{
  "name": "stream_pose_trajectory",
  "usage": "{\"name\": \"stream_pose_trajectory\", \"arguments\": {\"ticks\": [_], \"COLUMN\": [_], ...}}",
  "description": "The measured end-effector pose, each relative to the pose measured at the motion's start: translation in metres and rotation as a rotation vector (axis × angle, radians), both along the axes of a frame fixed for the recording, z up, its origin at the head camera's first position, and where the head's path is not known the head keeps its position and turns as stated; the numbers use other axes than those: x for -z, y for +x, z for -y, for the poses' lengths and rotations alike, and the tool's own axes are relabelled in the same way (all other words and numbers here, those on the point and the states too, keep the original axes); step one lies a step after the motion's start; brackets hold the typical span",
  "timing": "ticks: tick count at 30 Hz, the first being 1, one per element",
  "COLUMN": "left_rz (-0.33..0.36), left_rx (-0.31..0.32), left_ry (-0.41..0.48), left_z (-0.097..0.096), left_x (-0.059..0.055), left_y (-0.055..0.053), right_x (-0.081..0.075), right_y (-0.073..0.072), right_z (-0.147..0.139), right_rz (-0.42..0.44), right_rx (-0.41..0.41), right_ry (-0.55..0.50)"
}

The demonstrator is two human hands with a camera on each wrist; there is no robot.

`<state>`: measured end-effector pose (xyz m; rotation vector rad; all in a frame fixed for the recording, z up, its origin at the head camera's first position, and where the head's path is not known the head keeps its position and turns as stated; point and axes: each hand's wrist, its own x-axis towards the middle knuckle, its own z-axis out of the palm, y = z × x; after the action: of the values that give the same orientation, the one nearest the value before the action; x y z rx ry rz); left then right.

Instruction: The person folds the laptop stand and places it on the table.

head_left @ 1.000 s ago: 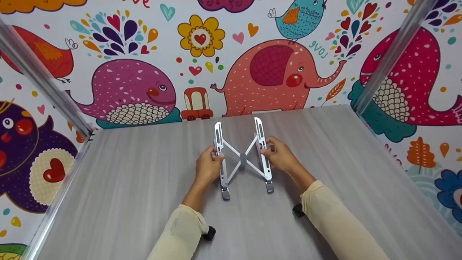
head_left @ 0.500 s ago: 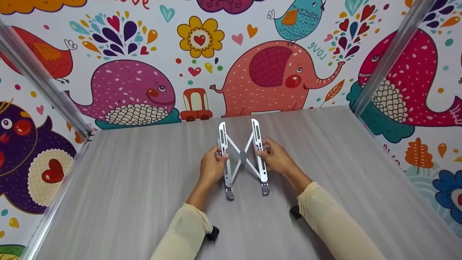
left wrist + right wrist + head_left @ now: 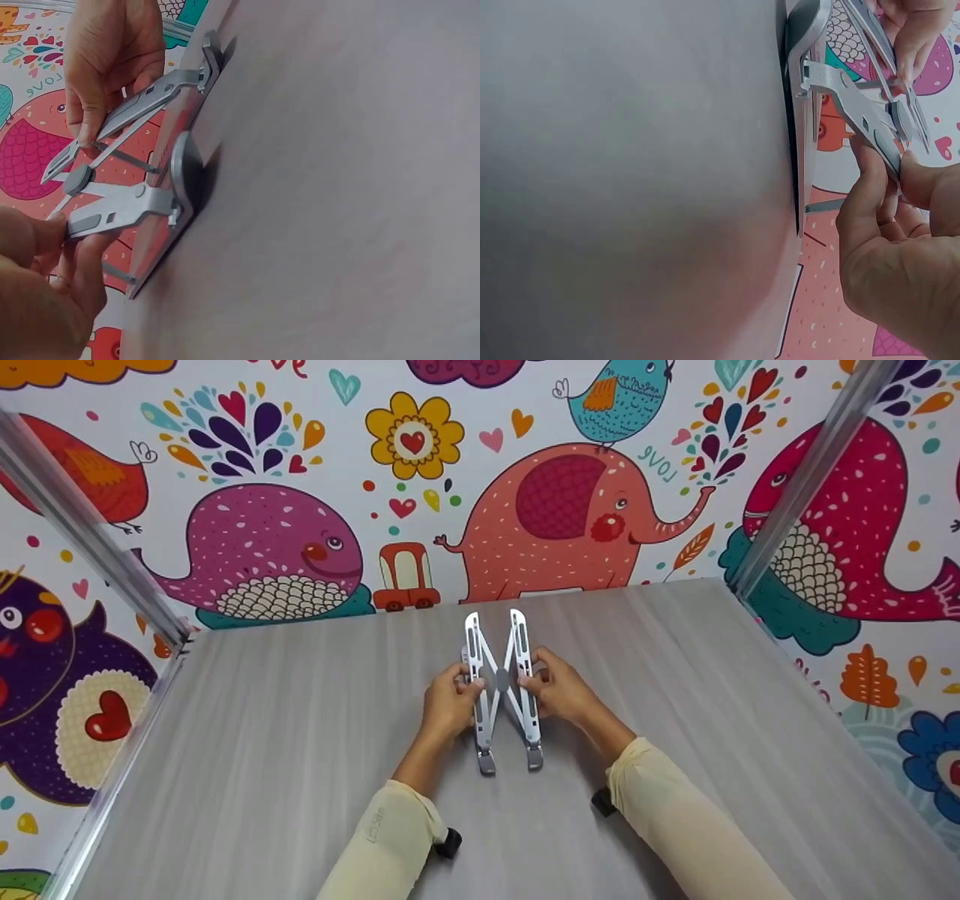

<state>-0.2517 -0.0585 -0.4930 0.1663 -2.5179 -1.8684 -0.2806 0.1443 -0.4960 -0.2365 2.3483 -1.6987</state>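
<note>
A silver folding laptop stand (image 3: 502,681) stands on the table, its two slotted side arms joined by crossed bars at a grey centre hub. The side arms are close together, in a narrow X. My left hand (image 3: 448,701) pinches the left arm between thumb and fingers, about midway along. On the other side my right hand (image 3: 559,686) grips the right arm the same way. Grey hooked feet at the near ends point toward me. In the left wrist view the hub (image 3: 79,180) shows between both hands. The right wrist view shows the right thumb pressed on the arm's upper edge (image 3: 885,146).
The grey wood-grain table (image 3: 300,750) reaches back to a wall printed with cartoon animals (image 3: 555,517). Metal frame posts stand at the left (image 3: 97,525) and right (image 3: 814,480) back corners. Black wrist devices (image 3: 450,844) sit at both cuffs.
Both hands have moved toward each other, bringing the stand's side arms closer together. The crossed bars have narrowed steadily. Both hands keep their hold.
</note>
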Motion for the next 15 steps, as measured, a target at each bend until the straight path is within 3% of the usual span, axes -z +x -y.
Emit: {"name": "stream_pose_trajectory", "arguments": {"ticks": [8,15], "left_rz": [0.083,0.1], "left_rx": [0.026,0.048], "left_ry": [0.115,0.141], "left_z": [0.0,0.001], "left_x": [0.0,0.0], "left_y": [0.001,0.002], "right_x": [0.0,0.0], "right_y": [0.001,0.001], "right_z": [0.013,0.025], "right_rz": [0.043,0.056], "right_rx": [-0.009,-0.044], "right_ry": [0.014,-0.009]}}
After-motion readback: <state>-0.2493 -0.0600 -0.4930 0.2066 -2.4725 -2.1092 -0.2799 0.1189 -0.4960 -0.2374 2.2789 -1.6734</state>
